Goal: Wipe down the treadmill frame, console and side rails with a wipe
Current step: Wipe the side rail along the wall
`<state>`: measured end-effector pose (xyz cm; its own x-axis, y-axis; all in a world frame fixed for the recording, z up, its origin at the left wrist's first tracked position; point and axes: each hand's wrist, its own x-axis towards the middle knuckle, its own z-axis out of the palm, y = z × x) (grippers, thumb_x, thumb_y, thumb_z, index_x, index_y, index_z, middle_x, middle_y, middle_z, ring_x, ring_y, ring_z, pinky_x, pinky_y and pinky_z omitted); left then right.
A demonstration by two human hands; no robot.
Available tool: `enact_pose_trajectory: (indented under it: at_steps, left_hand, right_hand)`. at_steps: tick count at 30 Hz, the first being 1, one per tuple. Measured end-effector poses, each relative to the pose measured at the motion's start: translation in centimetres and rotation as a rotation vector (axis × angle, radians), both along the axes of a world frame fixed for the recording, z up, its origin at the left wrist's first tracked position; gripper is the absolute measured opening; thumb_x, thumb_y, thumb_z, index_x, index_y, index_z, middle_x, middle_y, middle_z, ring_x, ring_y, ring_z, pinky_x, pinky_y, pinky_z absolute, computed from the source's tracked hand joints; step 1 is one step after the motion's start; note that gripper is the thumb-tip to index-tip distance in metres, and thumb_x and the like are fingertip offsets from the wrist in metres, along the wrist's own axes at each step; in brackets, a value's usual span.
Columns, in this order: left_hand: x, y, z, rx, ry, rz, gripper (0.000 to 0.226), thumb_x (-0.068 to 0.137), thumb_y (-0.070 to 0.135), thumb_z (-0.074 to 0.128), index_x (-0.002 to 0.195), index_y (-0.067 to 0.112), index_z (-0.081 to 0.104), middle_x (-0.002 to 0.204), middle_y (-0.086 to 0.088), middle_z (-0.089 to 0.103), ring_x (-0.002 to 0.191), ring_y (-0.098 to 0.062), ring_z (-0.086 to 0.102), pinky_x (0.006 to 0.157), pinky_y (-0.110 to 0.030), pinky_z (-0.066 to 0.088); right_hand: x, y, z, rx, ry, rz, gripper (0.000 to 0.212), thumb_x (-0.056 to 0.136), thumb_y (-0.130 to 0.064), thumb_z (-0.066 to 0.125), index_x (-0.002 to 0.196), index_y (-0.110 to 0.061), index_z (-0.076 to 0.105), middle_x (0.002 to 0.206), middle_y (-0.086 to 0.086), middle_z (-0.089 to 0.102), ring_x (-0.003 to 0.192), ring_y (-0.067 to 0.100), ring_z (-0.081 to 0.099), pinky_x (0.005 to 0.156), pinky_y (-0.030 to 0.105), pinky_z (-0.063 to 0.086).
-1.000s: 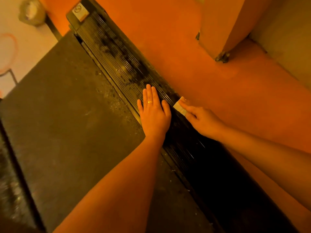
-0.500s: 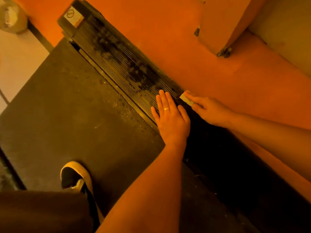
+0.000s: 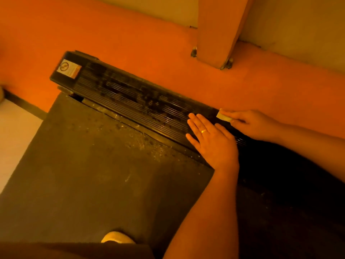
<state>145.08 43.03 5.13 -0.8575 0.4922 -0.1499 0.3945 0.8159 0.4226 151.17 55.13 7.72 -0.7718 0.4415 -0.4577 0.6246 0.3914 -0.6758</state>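
The treadmill's ribbed black side rail (image 3: 130, 98) runs from upper left to right, dusty with dark wet-looking patches. Beside it lies the grey belt (image 3: 93, 174). My left hand (image 3: 212, 141), wearing a ring, rests flat with straight fingers on the rail's near part. My right hand (image 3: 250, 122) pinches a small folded pale wipe (image 3: 223, 116) against the rail's outer edge, just right of the left hand's fingertips.
A warning sticker (image 3: 68, 69) marks the rail's far end cap. The orange floor (image 3: 186, 62) borders the rail; a post with bolted feet (image 3: 216, 34) stands on it at the back. My shoe tip (image 3: 117, 237) shows on the belt at the bottom.
The view has swung, so the rail now lies flatter across the frame. Both hands remain in the same places on the rail, the wipe still in my right hand's pinch.
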Motion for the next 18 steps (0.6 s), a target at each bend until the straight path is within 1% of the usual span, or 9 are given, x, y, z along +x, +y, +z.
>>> enact_pose_trajectory:
  at_steps: [4,6,7,8,10,12,14,16,18]
  left_hand:
    - [-4.1,-0.9,0.3,0.101,-0.046,-0.064,0.058,0.103,0.028,0.030,0.157,0.006,0.026,0.166,-0.009,0.014,0.155,-0.022,0.008,0.124,-0.043,0.002]
    - [-7.7,-1.3,0.5,0.082,-0.033,-0.067,0.056,0.105,0.024,0.035,0.157,0.005,0.026,0.166,-0.011,0.016,0.155,-0.023,0.009,0.126,-0.042,0.007]
    - [-9.7,-1.5,0.5,0.057,-0.015,-0.053,0.056,0.105,0.024,0.036,0.157,0.005,0.026,0.167,-0.011,0.016,0.155,-0.024,0.009,0.125,-0.042,0.007]
    - [-11.9,-1.6,0.6,0.028,0.008,-0.030,0.057,0.106,0.025,0.035,0.157,0.005,0.025,0.167,-0.011,0.015,0.155,-0.024,0.008,0.124,-0.043,0.006]
    - [-16.0,-1.7,0.5,-0.034,0.050,0.012,0.059,0.106,0.029,0.033,0.158,0.005,0.022,0.168,-0.011,0.012,0.155,-0.024,0.006,0.124,-0.045,0.005]
    - [-19.7,-1.6,0.4,-0.069,0.070,0.032,0.061,0.106,0.031,0.032,0.159,0.004,0.019,0.168,-0.012,0.010,0.155,-0.025,0.005,0.124,-0.046,0.006]
    - [-22.1,-1.1,0.1,-0.080,0.077,0.058,0.063,0.106,0.033,0.031,0.159,0.003,0.016,0.168,-0.013,0.008,0.155,-0.025,0.004,0.124,-0.045,0.007]
    - [-22.7,-0.9,-0.2,-0.092,0.086,0.071,0.064,0.106,0.034,0.028,0.159,0.003,0.012,0.168,-0.013,0.004,0.156,-0.026,0.001,0.124,-0.044,0.005]
    - [-22.5,-1.0,-0.5,-0.097,0.100,0.072,0.065,0.104,0.035,0.025,0.159,0.004,0.010,0.168,-0.012,0.003,0.156,-0.026,0.000,0.124,-0.045,0.003]
  right_hand:
    - [-2.1,-0.9,-0.3,0.027,0.032,-0.037,0.045,0.102,-0.013,0.051,0.147,-0.020,0.046,0.153,-0.005,0.042,0.137,0.021,0.046,0.115,0.026,0.031]
    - [-3.3,-1.2,0.0,0.039,0.021,-0.036,0.044,0.103,-0.018,0.050,0.146,-0.025,0.047,0.151,-0.011,0.042,0.123,0.032,0.058,0.109,0.046,0.042]
    - [-3.7,-1.3,0.3,0.043,0.022,-0.035,0.043,0.103,-0.019,0.050,0.146,-0.026,0.047,0.149,-0.014,0.042,0.115,0.034,0.063,0.104,0.050,0.046]
    - [-3.8,-1.4,0.4,0.053,0.030,-0.038,0.042,0.104,-0.019,0.049,0.145,-0.027,0.048,0.148,-0.015,0.042,0.105,0.029,0.067,0.098,0.046,0.050]
    - [-3.7,-1.5,0.4,0.084,0.038,-0.065,0.042,0.104,-0.016,0.049,0.145,-0.026,0.048,0.148,-0.014,0.043,0.070,0.001,0.063,0.073,0.019,0.052]
    - [-3.5,-1.5,0.2,0.080,0.040,-0.116,0.041,0.103,-0.014,0.051,0.143,-0.024,0.050,0.147,-0.010,0.046,0.052,-0.003,0.052,0.056,0.016,0.042]
    - [-3.6,-1.5,0.1,0.073,0.042,-0.144,0.040,0.102,-0.016,0.054,0.141,-0.026,0.053,0.146,-0.011,0.048,0.056,0.001,0.055,0.059,0.019,0.047]
    - [-3.9,-1.7,0.2,0.035,0.046,-0.171,0.040,0.100,-0.020,0.057,0.139,-0.028,0.055,0.143,-0.018,0.047,0.086,0.022,0.070,0.085,0.039,0.057]
    - [-4.1,-2.1,0.3,0.023,0.052,-0.187,0.040,0.098,-0.021,0.061,0.137,-0.025,0.057,0.138,-0.022,0.048,0.107,0.037,0.066,0.096,0.057,0.050]
